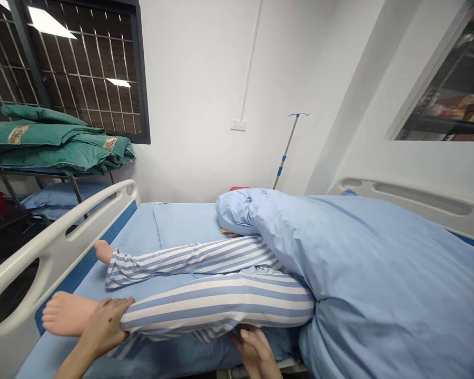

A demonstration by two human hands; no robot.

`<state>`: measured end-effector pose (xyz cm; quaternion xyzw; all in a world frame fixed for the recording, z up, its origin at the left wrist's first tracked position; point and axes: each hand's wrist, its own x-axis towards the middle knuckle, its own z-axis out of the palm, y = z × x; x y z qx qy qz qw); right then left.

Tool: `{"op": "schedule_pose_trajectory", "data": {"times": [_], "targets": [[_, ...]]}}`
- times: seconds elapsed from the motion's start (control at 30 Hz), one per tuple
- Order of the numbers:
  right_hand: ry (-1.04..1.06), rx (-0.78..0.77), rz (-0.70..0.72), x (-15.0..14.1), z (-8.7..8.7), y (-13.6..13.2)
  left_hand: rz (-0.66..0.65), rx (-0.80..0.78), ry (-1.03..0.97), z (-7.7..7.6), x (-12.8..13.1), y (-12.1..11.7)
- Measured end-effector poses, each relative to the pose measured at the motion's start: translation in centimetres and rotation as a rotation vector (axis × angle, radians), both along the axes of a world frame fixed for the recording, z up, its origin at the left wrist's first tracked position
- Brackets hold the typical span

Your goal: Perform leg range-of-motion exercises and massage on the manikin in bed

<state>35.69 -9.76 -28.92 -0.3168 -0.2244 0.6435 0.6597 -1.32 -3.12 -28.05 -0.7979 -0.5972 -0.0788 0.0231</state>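
You have your left hand [102, 327] on the near leg [217, 305] just above the ankle, palm down and fingers spread across the striped trouser cuff, in a light, half-open hold. Your right hand [253, 350] sits under the same leg further up, fingers curled against the underside; the fingertips are partly hidden, so you cannot tell how firm that hold is. The leg lies across the bed, raised off the sheet [181, 226], with its bare foot [67, 314] just inside the left rail [51, 247], which stands close by your left hand. The far leg [189, 260] lies beyond it, its foot near that rail. A blue blanket [379, 263] covers the body and bunches against both thighs, blocking your view of the hips, and another hand [229, 232] shows under its fold. The right rail [414, 202] is up. Beyond the bed stand an IV pole [286, 150], a wall socket [237, 125] and a barred window [82, 68]; green quilts [51, 139] lie folded on a rack [55, 171] above a blue pillow [59, 199].
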Motion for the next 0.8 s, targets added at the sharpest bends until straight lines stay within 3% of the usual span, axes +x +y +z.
{"op": "schedule_pose_trajectory", "data": {"times": [0.13, 0.27, 0.33, 0.43, 0.6, 0.8], "targets": [[0.088, -0.110, -0.007, -2.0, -4.1, 0.6, -0.006, 0.040, 0.163, 3.9, -3.0, -0.6], [0.161, -0.213, 0.050, -3.1, -7.3, 1.3, -0.010, -0.006, 0.272, 7.2, -2.6, -1.6], [0.196, -0.221, 0.060, -3.3, -8.3, 1.6, -0.013, -0.042, 0.286, 7.6, -2.0, -1.9], [0.224, -0.202, 0.085, -3.2, -8.8, 1.6, 0.002, -0.068, 0.293, 7.0, -1.8, -2.1], [0.240, -0.137, 0.137, -2.3, -6.9, 0.9, 0.042, -0.081, 0.213, 4.3, -2.3, -2.1], [0.186, 0.018, 0.150, 0.1, -0.2, 0.5, 0.071, -0.075, 0.030, 1.5, 0.4, -0.7]]}}
